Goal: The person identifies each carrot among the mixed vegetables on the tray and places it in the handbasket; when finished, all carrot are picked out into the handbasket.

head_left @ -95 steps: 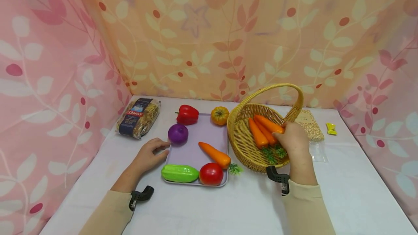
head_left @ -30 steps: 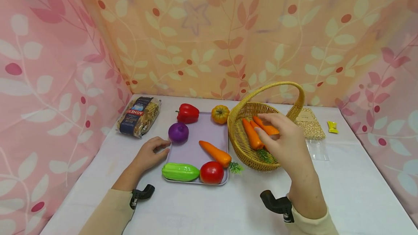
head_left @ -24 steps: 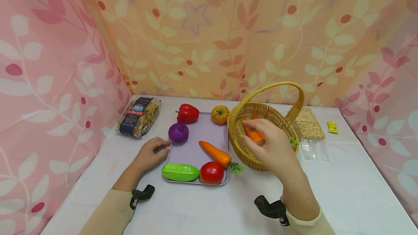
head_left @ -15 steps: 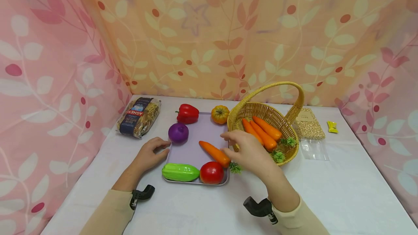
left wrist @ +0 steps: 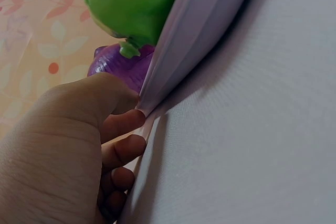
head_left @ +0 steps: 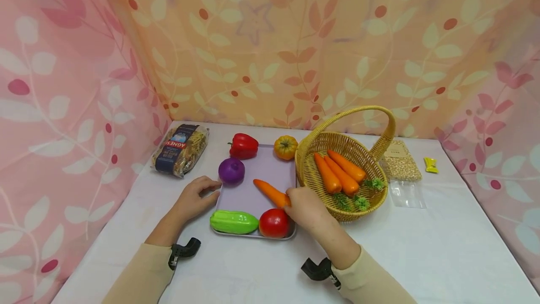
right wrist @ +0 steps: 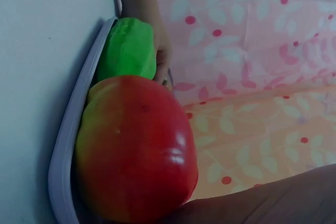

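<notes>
In the head view my right hand [head_left: 308,208] grips the thick leafy end of a carrot [head_left: 270,192] on the lilac tray [head_left: 257,177]; its leaves are hidden by the hand. A tomato [head_left: 274,223] sits just in front of it, also large in the right wrist view. My left hand [head_left: 196,201] rests on the table with loosely bent fingers touching the tray's left rim, near a purple onion [head_left: 231,171]. Along the tray's front edge lies a green ridged vegetable [head_left: 234,222]. A red bell pepper [head_left: 243,146] and a small pumpkin [head_left: 285,147] sit at the tray's back corners.
Right of the tray stands a wicker basket [head_left: 310,189] with a tall handle, holding several carrots [head_left: 341,175]. Behind it lie a bag of grains [head_left: 401,161] and a yellow wrapped sweet [head_left: 431,165]. A pasta bag [head_left: 180,149] lies at the back left.
My right hand has let go of a carrot in the basket, moved left to the tray and taken hold of the carrot there. The left hand has stayed at the tray's rim.
</notes>
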Action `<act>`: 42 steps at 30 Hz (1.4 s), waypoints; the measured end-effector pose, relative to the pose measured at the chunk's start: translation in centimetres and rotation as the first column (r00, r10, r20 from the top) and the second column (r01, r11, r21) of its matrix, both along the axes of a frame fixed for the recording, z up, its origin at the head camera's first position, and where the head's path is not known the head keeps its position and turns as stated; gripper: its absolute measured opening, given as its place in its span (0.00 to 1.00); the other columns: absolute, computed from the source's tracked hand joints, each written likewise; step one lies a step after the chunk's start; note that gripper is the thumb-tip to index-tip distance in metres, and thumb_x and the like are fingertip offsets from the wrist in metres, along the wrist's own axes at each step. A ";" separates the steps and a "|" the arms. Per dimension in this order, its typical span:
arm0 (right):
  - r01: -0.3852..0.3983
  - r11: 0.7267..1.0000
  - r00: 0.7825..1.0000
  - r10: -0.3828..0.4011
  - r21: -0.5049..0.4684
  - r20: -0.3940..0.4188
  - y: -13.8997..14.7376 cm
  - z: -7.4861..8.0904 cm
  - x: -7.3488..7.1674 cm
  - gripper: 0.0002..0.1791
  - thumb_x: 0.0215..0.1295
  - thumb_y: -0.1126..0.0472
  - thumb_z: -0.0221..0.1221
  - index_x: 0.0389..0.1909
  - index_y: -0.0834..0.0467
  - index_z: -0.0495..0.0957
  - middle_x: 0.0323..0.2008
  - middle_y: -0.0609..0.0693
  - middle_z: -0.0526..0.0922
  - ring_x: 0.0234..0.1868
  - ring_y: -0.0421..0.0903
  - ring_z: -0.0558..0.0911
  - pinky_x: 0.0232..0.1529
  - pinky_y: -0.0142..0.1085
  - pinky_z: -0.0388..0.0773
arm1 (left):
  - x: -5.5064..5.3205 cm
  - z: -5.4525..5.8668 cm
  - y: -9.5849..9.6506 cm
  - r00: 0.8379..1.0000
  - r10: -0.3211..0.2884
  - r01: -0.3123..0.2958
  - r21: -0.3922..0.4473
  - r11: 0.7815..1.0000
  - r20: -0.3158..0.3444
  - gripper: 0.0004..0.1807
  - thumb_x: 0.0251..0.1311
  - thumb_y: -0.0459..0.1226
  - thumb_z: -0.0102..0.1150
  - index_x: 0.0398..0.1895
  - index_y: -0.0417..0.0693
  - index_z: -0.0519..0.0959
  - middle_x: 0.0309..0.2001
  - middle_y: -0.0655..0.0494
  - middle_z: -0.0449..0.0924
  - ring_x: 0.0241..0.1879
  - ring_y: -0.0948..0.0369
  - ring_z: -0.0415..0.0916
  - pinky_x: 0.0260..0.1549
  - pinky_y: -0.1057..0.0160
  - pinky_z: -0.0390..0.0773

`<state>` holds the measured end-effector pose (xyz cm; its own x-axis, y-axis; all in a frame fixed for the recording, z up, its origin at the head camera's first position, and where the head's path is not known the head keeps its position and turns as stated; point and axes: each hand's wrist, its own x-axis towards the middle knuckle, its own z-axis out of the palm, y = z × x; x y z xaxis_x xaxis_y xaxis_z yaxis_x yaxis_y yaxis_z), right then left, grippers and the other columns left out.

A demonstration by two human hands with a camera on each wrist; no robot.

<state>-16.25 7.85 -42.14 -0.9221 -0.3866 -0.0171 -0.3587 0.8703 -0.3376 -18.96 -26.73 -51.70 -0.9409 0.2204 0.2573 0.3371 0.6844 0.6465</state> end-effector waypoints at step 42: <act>0.000 0.856 0.950 -0.160 -0.516 -0.267 8.7 11.2 5.0 0.25 0.54 0.68 0.72 0.55 0.58 0.83 0.50 0.47 0.78 0.44 0.45 0.74 0.38 0.36 0.76 | 0.1 0.2 0.0 1.000 -0.005 0.005 0.007 1.000 0.002 0.15 0.62 0.35 0.71 0.52 0.51 0.87 0.40 0.63 0.80 0.42 0.61 0.74 0.45 0.58 0.76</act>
